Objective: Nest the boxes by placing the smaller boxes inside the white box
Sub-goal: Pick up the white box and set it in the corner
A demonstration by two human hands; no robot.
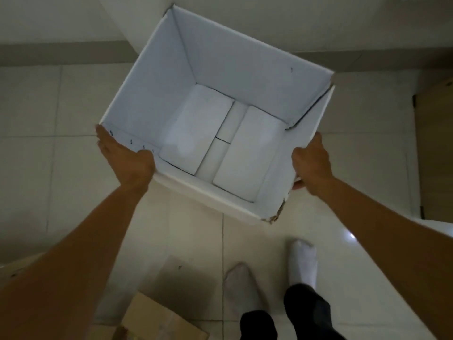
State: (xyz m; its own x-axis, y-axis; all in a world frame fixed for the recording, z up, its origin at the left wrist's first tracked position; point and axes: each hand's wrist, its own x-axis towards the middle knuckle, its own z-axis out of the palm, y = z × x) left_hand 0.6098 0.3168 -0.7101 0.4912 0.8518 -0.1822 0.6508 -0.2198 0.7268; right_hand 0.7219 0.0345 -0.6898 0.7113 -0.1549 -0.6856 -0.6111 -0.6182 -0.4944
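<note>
1. Tiled floor [61, 119], pale, glossy, fills most of the view; a bright glare spot sits at right near.
2. White box [245, 69], open top, held up above the floor, rotated so one corner points far and one points near. Centre of frame.
3. Inside the white box: the bottom flaps [196, 126] are folded flat, two white panels with a narrow gap between them. No smaller box is seen inside.
4. Near right corner of the white box is torn, brown cardboard showing at the edge [277, 214].
5. Small dark marks run along the near-left rim by the left hand; unreadable.
6. Brown cardboard box [157, 320] lies on the floor at near left, below the left forearm, well apart from the white box. Partly cut off by the frame edge.
7. A second brown cardboard piece [14, 268] shows at the left edge, mostly hidden by the arm.
8. Left hand [127, 158] grips the near-left wall of the white box, palm on the outside, thumb over the rim.
9. Right hand [311, 163] grips the right wall, fingers wrapped around the outer side, fingertips hidden.
10. Two feet in white socks [302, 261] stand on the floor near, dark trouser legs above them.
11. Wooden furniture edge [436, 143] at far right.
</note>
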